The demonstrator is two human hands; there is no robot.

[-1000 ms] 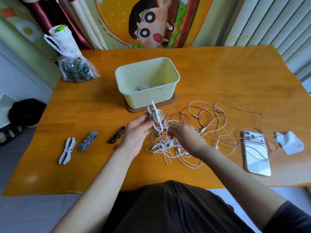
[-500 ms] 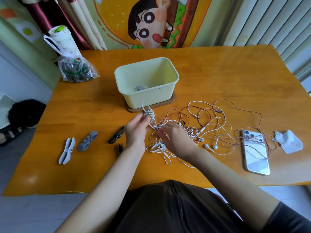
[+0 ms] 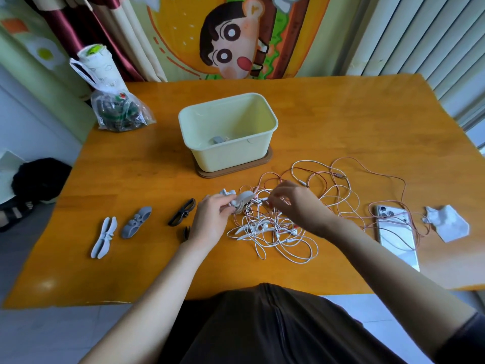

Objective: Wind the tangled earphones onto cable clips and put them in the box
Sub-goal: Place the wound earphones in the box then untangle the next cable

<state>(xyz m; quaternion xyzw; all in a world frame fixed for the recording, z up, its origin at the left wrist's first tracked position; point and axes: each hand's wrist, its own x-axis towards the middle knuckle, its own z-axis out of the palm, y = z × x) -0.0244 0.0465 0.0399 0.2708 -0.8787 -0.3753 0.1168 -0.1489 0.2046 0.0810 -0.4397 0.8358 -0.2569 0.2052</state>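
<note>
While left hand (image 3: 212,219) grips pale grey cable clip (image 3: 242,202), right hand (image 3: 296,206) pinches strand of tangled white-and-pink earphone wires (image 3: 265,228) just beside it; rest sprawls rightward, so reckon right hand feeds.

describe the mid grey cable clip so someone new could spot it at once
From the cream box at the middle of the wooden table, look toward the near left, past the left hand. Loose clips lie in a row there. The mid grey clip is second from the left, darker than the pale clip beside it, lighter than the black clip.
</note>
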